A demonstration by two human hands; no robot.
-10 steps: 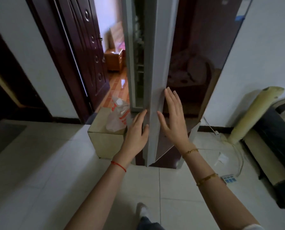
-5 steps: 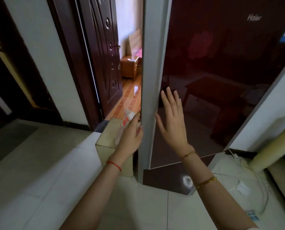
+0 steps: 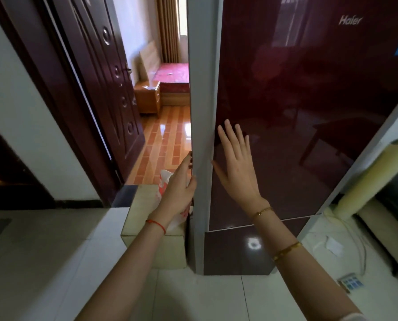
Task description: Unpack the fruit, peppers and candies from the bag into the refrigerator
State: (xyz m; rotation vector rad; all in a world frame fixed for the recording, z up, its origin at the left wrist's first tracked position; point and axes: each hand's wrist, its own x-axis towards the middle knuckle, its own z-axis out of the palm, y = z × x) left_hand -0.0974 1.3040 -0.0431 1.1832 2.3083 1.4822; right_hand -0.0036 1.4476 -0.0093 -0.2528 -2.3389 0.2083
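The refrigerator stands in front of me, its glossy dark red door [image 3: 309, 112] flush with the body and the inside hidden. My right hand [image 3: 236, 165] lies flat on the door front near its left edge, fingers spread. My left hand [image 3: 178, 193] rests against the grey side panel [image 3: 202, 89], fingers apart, holding nothing. Behind the left hand, the white plastic bag with red print [image 3: 164, 181] sits on a cardboard box [image 3: 142, 209] beside the refrigerator. The bag's contents do not show.
A dark wooden room door [image 3: 110, 89] stands open at left, with a bedroom and orange floor beyond. A rolled pale mat [image 3: 366, 181] leans at right. A power strip [image 3: 350, 282] and cables lie on the white tiles at lower right.
The refrigerator door has swung shut; a second ago it stood open with shelves showing. Both hands followed it, and my view has moved closer and higher.
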